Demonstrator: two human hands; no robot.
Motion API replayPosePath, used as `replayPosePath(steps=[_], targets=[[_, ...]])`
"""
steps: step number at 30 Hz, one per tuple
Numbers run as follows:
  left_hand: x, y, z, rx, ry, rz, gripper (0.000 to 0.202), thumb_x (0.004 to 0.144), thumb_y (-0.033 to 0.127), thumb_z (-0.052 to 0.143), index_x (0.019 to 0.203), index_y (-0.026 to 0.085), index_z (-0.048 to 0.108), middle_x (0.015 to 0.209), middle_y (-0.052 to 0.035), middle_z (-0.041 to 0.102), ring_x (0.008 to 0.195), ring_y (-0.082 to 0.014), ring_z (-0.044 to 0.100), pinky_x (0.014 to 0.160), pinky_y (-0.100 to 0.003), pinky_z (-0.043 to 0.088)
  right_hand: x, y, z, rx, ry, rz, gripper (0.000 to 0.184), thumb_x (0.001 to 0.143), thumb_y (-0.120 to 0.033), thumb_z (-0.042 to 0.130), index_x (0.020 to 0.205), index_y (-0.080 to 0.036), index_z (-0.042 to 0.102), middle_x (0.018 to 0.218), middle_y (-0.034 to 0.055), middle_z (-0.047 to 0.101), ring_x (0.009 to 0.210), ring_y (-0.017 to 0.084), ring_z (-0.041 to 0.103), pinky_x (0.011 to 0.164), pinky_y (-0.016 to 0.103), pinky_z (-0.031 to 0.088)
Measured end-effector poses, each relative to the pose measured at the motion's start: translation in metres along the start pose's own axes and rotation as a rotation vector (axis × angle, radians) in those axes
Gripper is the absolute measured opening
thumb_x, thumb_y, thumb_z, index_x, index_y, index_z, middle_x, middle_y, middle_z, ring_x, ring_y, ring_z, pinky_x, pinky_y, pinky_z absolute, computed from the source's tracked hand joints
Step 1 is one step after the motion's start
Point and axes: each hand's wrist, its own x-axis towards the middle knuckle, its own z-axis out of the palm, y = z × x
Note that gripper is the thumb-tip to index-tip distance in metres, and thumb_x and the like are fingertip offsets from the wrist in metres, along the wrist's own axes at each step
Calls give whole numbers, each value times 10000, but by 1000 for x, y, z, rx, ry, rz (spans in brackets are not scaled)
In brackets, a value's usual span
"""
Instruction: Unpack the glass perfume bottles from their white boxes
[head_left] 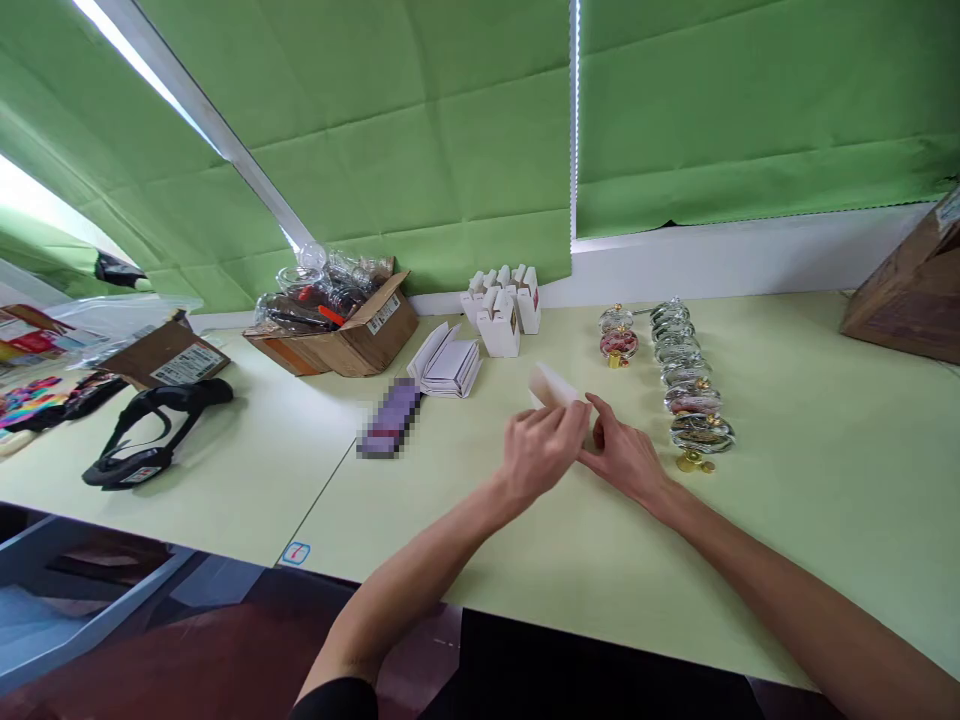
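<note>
The left hand (pixel 536 455) and right hand (pixel 622 462) reach in from opposite sides, wrists angled inward, over a pale green table (pixel 787 470). Their fingers close in a narrow pinch on a small flat cream-white card piece (pixel 553 386), held up off the surface. Just right stands a column of round glass ornaments with gold fittings (pixel 694 385).

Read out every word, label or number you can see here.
Nothing is legible.
Label on the open cardboard box: too small to read.
Label on the flat cardboard box: too small to read.
Blue-edged sticker: too small to read.
Purple pixelated item: blurred.
</note>
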Motion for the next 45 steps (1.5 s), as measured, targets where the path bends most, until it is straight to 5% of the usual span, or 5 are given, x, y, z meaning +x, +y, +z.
replayPosePath(steps=[9,18,23,27,45], targets=[[-5,3,7,-217,-36,-55,228,961,406,566,1045,220,669,550,28,614,490,-109,605,506,-244,409,2,-2,4,78,10,15,206,880,-347,505,989,-197,595,850,73,750,703,226,668,580,293,350],[-3,-139,-11,76,21,-652,238,966,375,519,981,201,680,1117,-111,632,1105,-249,585,895,-353,499,0,3,0,171,-33,3,318,876,-504,539,1004,-215,582,750,8,682,651,197,613,578,293,376],[-26,-191,-9,158,-199,-544,216,936,362,560,937,237,737,1379,-79,561,1417,-307,354,1172,-462,337,-2,6,0,204,-57,-29,251,872,-398,534,1035,-212,577,757,5,685,646,184,609,597,295,396],[-34,-192,0,166,-362,-490,316,923,431,576,1110,224,724,1586,-73,371,1533,-368,115,1231,-548,205,-2,6,-1,165,-73,-22,195,874,-383,519,976,-223,563,741,2,673,630,183,595,578,296,372],[-35,-196,2,228,-334,-718,370,843,415,659,1138,195,696,1485,-130,474,1407,-353,382,1167,-475,351,-3,7,-1,174,-79,-43,197,876,-371,506,994,-223,558,756,6,678,657,191,608,577,295,371]])
